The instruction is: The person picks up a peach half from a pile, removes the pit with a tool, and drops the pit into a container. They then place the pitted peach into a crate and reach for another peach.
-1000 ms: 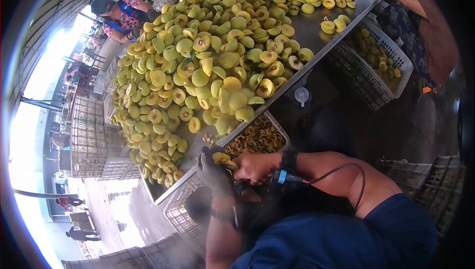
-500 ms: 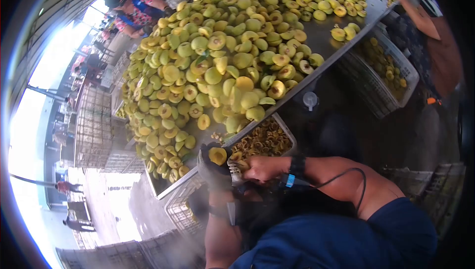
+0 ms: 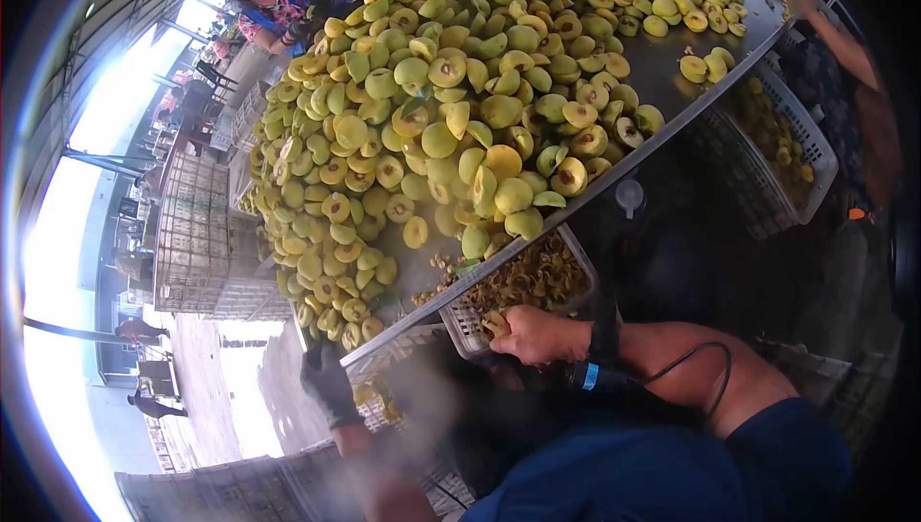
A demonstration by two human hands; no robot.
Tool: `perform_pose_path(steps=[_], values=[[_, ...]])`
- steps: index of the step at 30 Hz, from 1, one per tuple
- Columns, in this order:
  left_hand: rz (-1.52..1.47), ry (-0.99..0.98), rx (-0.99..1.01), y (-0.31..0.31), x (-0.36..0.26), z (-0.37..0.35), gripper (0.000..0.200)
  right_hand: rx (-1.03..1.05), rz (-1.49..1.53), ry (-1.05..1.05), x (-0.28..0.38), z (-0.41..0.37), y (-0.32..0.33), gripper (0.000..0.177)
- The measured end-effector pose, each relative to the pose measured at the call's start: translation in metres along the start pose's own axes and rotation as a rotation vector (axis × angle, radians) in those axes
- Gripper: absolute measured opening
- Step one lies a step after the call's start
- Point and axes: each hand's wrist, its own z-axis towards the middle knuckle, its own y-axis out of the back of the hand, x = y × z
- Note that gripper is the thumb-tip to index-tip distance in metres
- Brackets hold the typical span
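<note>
My left hand [image 3: 328, 386], in a dark grey glove, is beside the table's near left corner, left of a crate with yellow fruit [image 3: 376, 399] under the edge. Its fingers are dark and blurred, and no fruit shows in it. My bare right hand [image 3: 539, 335] is closed above the near end of a white crate of brown fruit scraps [image 3: 526, 277]. A small yellow-brown piece [image 3: 496, 323] shows at its fingertips; what else the fist holds is hidden. Green-yellow fruit halves [image 3: 441, 138], many with brown hollows, are heaped on the metal table [image 3: 662, 135].
Across the heap stands a person in a flowered top [image 3: 278, 4]. Another person's arm [image 3: 844, 47] reaches in at the right, by a white crate [image 3: 815, 153] with fruit. A clear cup-like thing [image 3: 629, 198] is beyond the table edge. Stacked crates [image 3: 206, 234] stand left.
My left hand has moved left and down; the fruit half it held no longer shows in it. My right hand has shifted slightly right, still closed, apart from the left.
</note>
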Motion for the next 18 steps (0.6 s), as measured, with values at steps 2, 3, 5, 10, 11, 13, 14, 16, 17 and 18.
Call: perform_pose_path(steps=[2,3,5,10,11,13,14,16,17,18], values=[[-0.107,-0.067,0.172,-0.041,-0.043,0.018,0.029,-0.116,-0.06,0.218,-0.028,0.022,-0.008,0.027],[-0.004,-0.081,0.241,-0.063,-0.073,0.022,0.031,-0.175,-0.091,0.326,-0.031,0.027,-0.011,0.028],[0.111,-0.184,0.381,-0.121,-0.091,0.042,0.038,-0.13,-0.089,0.28,-0.026,0.027,-0.008,0.029],[0.252,-0.252,0.523,-0.232,-0.08,0.061,0.051,-0.136,-0.218,0.185,-0.011,0.024,-0.001,0.032],[0.253,-0.244,0.505,-0.227,-0.085,0.055,0.047,-0.15,-0.231,0.199,-0.011,0.025,-0.002,0.033],[0.256,-0.289,0.506,-0.204,-0.083,0.049,0.044,-0.174,-0.259,0.233,-0.013,0.028,-0.005,0.034],[0.26,-0.308,0.503,-0.186,-0.077,0.043,0.043,-0.172,-0.27,0.233,-0.016,0.03,-0.007,0.034],[0.205,-0.397,0.307,-0.132,-0.059,0.027,0.038,-0.166,-0.29,0.231,-0.023,0.03,-0.012,0.035],[0.235,-0.358,0.243,-0.095,-0.06,0.014,0.038,-0.157,-0.3,0.226,-0.022,0.026,-0.014,0.036],[0.265,-0.318,0.177,-0.06,-0.055,0.002,0.037,-0.147,-0.31,0.223,-0.018,0.022,-0.014,0.036]])
